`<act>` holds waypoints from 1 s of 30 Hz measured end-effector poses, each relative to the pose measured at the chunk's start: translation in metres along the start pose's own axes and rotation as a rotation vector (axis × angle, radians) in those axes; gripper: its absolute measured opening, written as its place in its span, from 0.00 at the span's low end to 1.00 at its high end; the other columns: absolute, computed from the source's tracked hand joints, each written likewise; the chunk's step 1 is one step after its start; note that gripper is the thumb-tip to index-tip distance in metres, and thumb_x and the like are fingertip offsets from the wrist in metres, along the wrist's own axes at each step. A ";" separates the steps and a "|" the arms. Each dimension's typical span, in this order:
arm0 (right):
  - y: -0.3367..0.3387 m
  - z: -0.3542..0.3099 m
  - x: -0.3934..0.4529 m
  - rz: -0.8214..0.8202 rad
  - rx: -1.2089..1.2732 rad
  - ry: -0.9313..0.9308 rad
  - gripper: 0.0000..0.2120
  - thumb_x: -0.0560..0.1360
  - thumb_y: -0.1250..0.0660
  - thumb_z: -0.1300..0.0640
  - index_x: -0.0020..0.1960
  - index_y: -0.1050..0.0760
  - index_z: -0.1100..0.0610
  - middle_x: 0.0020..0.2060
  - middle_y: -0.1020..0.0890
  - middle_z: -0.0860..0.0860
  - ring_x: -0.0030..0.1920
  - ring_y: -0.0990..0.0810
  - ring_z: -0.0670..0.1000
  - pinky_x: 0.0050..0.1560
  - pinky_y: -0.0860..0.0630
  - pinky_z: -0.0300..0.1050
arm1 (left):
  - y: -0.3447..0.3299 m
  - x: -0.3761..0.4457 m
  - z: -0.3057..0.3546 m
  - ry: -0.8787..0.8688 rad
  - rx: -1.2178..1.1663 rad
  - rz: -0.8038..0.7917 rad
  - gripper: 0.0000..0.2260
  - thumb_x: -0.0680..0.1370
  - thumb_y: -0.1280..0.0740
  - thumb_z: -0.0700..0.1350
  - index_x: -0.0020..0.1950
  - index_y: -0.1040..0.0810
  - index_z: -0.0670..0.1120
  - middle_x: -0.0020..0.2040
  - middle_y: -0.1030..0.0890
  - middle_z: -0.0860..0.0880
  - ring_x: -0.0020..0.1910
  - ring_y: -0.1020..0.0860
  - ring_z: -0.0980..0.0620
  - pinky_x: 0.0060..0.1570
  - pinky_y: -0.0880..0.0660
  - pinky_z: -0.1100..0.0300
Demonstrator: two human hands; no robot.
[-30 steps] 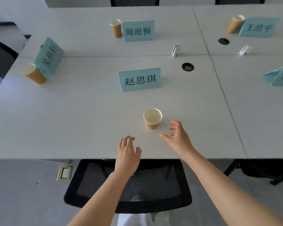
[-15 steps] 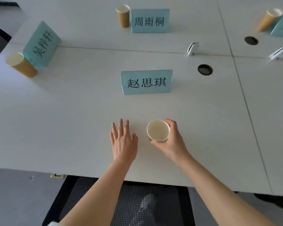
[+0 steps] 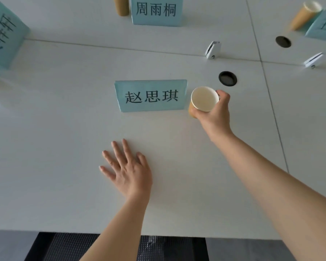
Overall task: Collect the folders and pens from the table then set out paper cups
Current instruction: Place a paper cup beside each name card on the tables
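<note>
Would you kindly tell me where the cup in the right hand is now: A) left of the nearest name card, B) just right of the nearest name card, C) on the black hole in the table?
B: the right hand grips the cup just right of the nearest name card.

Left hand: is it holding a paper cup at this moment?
No. The left hand lies flat and open on the table; the paper cup is gripped by the right hand.

Pale blue name cards (image 3: 150,95) stand on the white desk (image 3: 45,147); round black cable holes (image 3: 227,78) lie far right.
</note>
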State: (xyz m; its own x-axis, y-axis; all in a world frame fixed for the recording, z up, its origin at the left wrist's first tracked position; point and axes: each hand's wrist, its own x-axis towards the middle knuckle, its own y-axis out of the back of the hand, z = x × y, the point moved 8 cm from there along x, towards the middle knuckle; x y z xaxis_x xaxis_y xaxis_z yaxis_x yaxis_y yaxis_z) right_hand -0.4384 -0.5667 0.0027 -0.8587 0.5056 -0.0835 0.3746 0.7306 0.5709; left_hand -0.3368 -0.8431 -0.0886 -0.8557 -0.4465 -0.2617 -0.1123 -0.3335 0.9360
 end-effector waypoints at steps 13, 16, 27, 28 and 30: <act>-0.025 0.004 0.047 -0.073 -0.038 -0.046 0.39 0.68 0.24 0.55 0.71 0.42 0.58 0.63 0.26 0.52 0.57 0.26 0.50 0.52 0.32 0.38 | -0.006 0.002 0.000 0.020 0.065 0.011 0.28 0.81 0.55 0.56 0.80 0.60 0.54 0.80 0.62 0.53 0.78 0.65 0.43 0.74 0.65 0.39; -0.020 0.017 0.033 -0.107 -0.050 -0.085 0.42 0.69 0.24 0.55 0.74 0.45 0.59 0.67 0.28 0.53 0.64 0.27 0.53 0.58 0.32 0.40 | -0.004 0.003 0.000 0.018 0.055 0.010 0.29 0.80 0.55 0.57 0.80 0.59 0.54 0.80 0.61 0.53 0.78 0.65 0.44 0.74 0.65 0.40; 0.037 0.100 -0.115 -0.168 0.043 -0.138 0.21 0.75 0.34 0.69 0.67 0.32 0.65 0.63 0.23 0.59 0.65 0.24 0.56 0.65 0.28 0.47 | 0.015 -0.003 -0.005 -0.042 -0.178 -0.013 0.28 0.78 0.39 0.50 0.78 0.41 0.51 0.81 0.47 0.52 0.80 0.57 0.48 0.76 0.62 0.46; 0.045 0.105 -0.125 -0.176 0.031 -0.146 0.20 0.76 0.35 0.68 0.67 0.31 0.64 0.63 0.23 0.59 0.65 0.24 0.55 0.64 0.29 0.45 | 0.018 -0.006 -0.006 -0.038 -0.241 0.004 0.26 0.78 0.39 0.45 0.76 0.37 0.48 0.80 0.43 0.51 0.80 0.54 0.48 0.77 0.59 0.47; 0.064 0.113 -0.143 -0.187 -0.011 -0.149 0.19 0.77 0.36 0.66 0.67 0.30 0.63 0.63 0.24 0.57 0.64 0.25 0.55 0.64 0.28 0.47 | 0.022 -0.021 -0.006 -0.041 -0.338 0.015 0.24 0.77 0.39 0.40 0.73 0.34 0.44 0.77 0.36 0.48 0.79 0.47 0.47 0.77 0.53 0.48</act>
State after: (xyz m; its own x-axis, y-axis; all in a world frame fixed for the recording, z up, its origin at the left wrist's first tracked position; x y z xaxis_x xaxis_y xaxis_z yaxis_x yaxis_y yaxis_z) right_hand -0.2525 -0.5402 -0.0418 -0.8514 0.4247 -0.3078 0.2092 0.8131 0.5432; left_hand -0.3181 -0.8457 -0.0641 -0.8765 -0.4215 -0.2327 0.0681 -0.5870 0.8067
